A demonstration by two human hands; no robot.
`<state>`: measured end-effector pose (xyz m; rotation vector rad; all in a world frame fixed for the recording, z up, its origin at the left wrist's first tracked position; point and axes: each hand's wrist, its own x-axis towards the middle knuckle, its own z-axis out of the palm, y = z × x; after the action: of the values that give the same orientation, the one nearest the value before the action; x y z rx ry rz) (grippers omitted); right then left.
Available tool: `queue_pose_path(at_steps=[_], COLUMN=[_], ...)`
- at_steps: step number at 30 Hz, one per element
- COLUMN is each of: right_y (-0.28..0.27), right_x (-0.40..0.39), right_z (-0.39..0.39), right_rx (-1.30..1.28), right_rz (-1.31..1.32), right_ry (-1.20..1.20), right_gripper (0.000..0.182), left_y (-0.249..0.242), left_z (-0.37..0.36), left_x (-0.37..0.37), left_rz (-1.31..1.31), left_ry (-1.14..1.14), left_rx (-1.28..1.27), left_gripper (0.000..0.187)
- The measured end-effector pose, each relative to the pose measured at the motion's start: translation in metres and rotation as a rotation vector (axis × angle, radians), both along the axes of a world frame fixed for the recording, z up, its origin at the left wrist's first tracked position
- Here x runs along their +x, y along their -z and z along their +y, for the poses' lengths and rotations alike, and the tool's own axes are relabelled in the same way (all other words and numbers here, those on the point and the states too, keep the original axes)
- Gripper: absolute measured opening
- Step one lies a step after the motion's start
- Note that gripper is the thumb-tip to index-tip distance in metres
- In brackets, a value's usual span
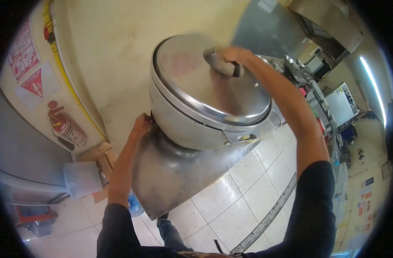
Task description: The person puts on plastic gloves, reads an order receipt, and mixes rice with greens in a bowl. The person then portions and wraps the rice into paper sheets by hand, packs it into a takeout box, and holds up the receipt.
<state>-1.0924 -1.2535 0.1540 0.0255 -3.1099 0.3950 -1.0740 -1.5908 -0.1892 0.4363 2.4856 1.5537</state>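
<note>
A large metal rice cooker (183, 124) stands on a stainless steel table (175, 180), its round lid (179, 73) lying over the top. My right hand (233, 55) is closed around the handle (222, 64) on the lid, with the arm reaching across from the right. Low on the cooker's left side, my left hand (141, 124) grips what looks like a dark side handle, mostly covered by the fingers. A metal latch (243, 137) shows on the cooker's front, below the rim.
A fire extinguisher (67, 129) is on the left wall, above a translucent plastic tub (82, 178) and cardboard. Below the table's left edge sits a blue water bottle (135, 205). Tiled floor (226, 210) lies in front; a counter with metal kitchenware (297, 69) runs along the right.
</note>
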Motion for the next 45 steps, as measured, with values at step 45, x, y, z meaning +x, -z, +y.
queue_pose_path(at_steps=[45], right_y=[-0.027], right_x=[-0.023], right_z=[0.029], right_rx=[-0.399], right_rz=[-0.531], right_ry=[0.098], right_gripper=[0.027], left_y=[-0.004], left_z=[-0.165], left_x=[0.449], left_rz=[0.071], left_ry=[-0.863], left_rx=[-0.273], left_gripper=[0.045])
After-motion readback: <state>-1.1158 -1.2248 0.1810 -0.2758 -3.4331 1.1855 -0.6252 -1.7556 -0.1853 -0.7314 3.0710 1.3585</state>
